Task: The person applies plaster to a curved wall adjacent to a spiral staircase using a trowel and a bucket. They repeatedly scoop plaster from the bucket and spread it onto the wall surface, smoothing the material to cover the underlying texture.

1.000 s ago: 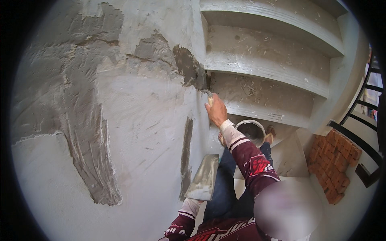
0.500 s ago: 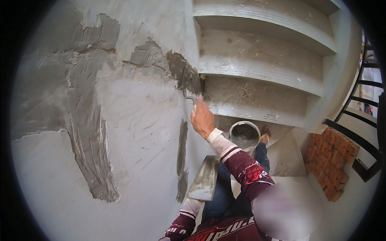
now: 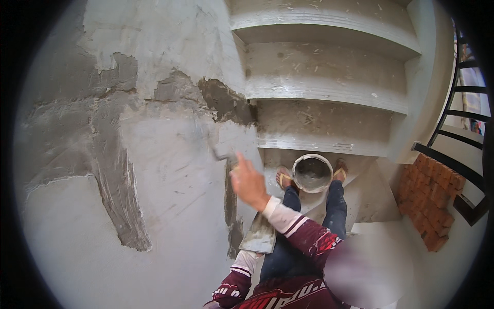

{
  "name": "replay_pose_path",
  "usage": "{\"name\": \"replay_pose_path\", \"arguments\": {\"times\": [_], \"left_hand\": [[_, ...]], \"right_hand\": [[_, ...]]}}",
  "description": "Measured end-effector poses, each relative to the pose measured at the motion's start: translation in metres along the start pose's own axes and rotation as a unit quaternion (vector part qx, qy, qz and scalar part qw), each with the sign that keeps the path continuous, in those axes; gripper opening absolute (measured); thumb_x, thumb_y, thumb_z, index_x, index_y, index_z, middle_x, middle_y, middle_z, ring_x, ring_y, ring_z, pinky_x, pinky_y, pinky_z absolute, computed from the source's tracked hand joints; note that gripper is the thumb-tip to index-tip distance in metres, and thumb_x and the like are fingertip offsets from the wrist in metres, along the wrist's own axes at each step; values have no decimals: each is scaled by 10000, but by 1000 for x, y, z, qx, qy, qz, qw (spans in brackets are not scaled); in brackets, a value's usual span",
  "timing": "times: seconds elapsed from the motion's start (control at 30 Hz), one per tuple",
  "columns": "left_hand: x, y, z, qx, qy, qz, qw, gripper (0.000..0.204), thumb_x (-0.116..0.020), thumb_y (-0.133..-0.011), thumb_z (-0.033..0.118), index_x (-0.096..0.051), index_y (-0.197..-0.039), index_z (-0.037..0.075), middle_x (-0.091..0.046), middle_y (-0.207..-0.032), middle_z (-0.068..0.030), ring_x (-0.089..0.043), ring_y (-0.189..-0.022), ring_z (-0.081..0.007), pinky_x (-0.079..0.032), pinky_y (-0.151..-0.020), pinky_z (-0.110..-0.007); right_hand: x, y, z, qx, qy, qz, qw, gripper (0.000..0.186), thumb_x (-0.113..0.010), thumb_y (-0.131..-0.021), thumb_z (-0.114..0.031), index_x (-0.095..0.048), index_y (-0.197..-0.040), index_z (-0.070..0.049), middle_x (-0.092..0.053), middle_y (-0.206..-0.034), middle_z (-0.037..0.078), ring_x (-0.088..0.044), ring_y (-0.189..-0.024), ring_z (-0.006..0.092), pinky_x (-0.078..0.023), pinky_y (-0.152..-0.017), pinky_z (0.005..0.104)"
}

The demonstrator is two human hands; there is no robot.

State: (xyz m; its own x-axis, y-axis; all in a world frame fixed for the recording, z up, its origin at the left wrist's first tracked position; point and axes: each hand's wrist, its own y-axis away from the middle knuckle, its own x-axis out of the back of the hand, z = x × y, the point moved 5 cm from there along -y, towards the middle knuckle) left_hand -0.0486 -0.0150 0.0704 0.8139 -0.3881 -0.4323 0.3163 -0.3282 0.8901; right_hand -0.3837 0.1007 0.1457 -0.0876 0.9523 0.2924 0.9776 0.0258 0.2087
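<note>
The wall (image 3: 154, 206) fills the left half of the view, pale grey render with darker wet patches: 1 broad smear runs down its left part and a narrow vertical strip (image 3: 232, 216) sits near its right edge. To the right, 3 concrete steps (image 3: 324, 87) rise toward the top of the picture, dusted with plaster specks. A stack of red bricks (image 3: 435, 201) stands at the far right under a black railing (image 3: 458, 149).

A white bucket (image 3: 312, 173) with grey mix inside sits between the person's 2 sandalled feet on the lowest step.

A flat plaster board (image 3: 260, 234), smeared grey, is held low against the wall's edge, long axis running roughly up and down. The left hand is hidden beneath it, so its grip cannot be told; only the left sleeve shows.

The right hand (image 3: 248, 183) is raised at the wall's right edge, closed around the handle of a trowel (image 3: 222, 154). The trowel is blurred; its long axis points up and left from the fist, with its tip against the wall just above the vertical wet strip.
</note>
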Motion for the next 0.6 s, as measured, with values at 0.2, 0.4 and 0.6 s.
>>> {"name": "replay_pose_path", "arguments": {"times": [0.2, 0.4, 0.6], "left_hand": [[9, 4, 2, 8, 1, 14, 1000, 361, -433, -976, 297, -535, -1269, 113, -592, -1237, -84, -600, -1079, -269, -489, -936, -433], [26, 11, 6, 10, 15, 30, 999, 357, -435, -975, 306, -542, -1258, 117, -601, -1219, -83, -605, -1064, -272, -494, -926, -437], [29, 10, 9, 0, 20, 28, 999, 353, -437, -975, 316, -549, -1246, 121, -609, -1200, -83, -611, -1049, -275, -499, -915, -440]], "right_hand": [[-11, -73, 116, -140, 15, -10, 990, 547, -578, -872, -172, -380, -1344, 21, -578, -1163, 298, -572, -1052, 470, -457, -899, 515], [-25, -94, 116, -116, 25, -21, 993, 550, -586, -866, -139, -371, -1347, 19, -569, -1164, 294, -562, -1066, 468, -459, -902, 510], [-23, -60, 33, -31, 4, -6, 999, 602, -601, -855, -115, -339, -1375, 42, -550, -1102, 278, -584, -946, 463, -482, -826, 504]]}}
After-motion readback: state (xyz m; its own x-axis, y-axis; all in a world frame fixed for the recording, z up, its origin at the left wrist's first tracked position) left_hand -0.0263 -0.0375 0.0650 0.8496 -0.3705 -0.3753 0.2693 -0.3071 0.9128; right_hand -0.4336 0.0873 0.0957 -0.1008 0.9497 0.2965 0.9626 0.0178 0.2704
